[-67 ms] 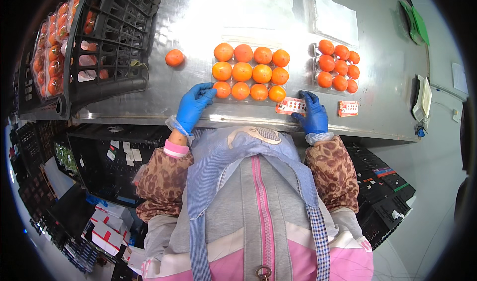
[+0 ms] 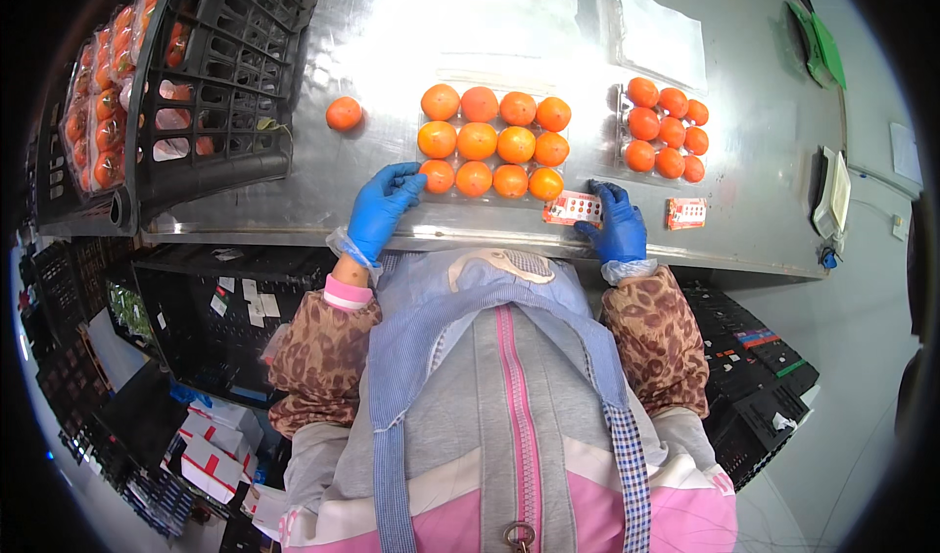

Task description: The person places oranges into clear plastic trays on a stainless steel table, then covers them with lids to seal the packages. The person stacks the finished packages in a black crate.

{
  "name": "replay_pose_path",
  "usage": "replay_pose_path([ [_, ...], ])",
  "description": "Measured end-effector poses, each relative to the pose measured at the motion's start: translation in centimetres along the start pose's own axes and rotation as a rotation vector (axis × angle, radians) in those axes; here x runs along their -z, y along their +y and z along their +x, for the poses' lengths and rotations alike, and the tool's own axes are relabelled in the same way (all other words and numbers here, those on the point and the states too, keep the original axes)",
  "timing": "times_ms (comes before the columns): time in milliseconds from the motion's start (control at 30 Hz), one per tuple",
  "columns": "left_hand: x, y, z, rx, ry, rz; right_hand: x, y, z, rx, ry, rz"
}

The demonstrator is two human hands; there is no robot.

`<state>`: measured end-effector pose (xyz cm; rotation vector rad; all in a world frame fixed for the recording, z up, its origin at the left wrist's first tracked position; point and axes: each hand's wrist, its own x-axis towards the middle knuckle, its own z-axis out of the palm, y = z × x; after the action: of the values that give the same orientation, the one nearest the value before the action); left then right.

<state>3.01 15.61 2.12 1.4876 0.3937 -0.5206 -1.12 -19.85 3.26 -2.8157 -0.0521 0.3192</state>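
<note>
Rows of round orange-red tomatoes (image 2: 477,141) sit in a clear plastic tray on the steel table in front of me. My left hand (image 2: 384,208), in a blue glove, is at the near left corner of this tray, fingers bent and apart from the thumb. Its fingertips are beside the corner tomato (image 2: 437,176). At the near right corner lies a red and white printed card (image 2: 574,208). My blue-gloved right hand (image 2: 617,224) has thumb and forefinger at the card's right end, gripping it. A second clear tray of smaller-looking tomatoes (image 2: 672,130) stands farther right.
A lone tomato (image 2: 344,114) lies left of the tray. A black crate (image 2: 217,73) with packed tomatoes (image 2: 108,103) stands at the far left. Another printed card (image 2: 686,213) lies on the right. Clear plastic film (image 2: 662,37) lies at the back; a green item (image 2: 827,49) is at the right edge.
</note>
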Motion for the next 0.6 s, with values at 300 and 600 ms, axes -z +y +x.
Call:
replay_pose_path([
  [300,0.1,-0.1,-0.1,-0.007,0.007,0.032,0.0,0.5,0.1,0.051,-0.108,-0.127],
  [600,-1.0,2.2,-0.7,-0.406,0.339,0.318,6.8,0.1,-1.0,-0.273,-0.488,0.688],
])
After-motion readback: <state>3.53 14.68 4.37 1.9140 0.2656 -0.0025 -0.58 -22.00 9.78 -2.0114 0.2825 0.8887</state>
